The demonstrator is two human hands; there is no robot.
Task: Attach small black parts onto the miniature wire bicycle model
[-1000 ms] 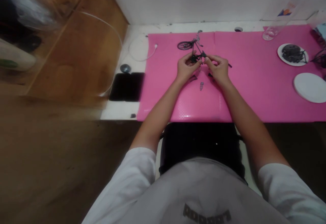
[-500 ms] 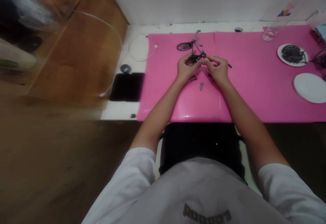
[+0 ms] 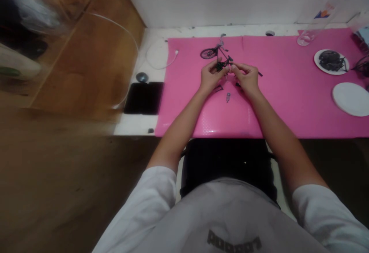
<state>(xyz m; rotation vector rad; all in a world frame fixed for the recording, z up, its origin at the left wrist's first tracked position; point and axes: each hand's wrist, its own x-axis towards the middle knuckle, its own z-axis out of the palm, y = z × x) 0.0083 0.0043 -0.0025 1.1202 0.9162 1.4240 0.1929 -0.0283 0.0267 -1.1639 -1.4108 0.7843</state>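
A home hobby corner: a white counter (image 3: 135, 128) against a plain wall, spread with a pink mat (image 3: 276, 103); beside the mat lie a phone (image 3: 143, 98) and charging cable (image 3: 157, 55).

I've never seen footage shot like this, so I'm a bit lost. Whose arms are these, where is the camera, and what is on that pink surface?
The camera sits on a person's head, looking down at their own arms. The left hand and right hand both pinch a small model bicycle above a pink mat. A small metal part lies near the hands. To the right are a plate of dark parts and an empty white plate. A black phone lies left of the mat.
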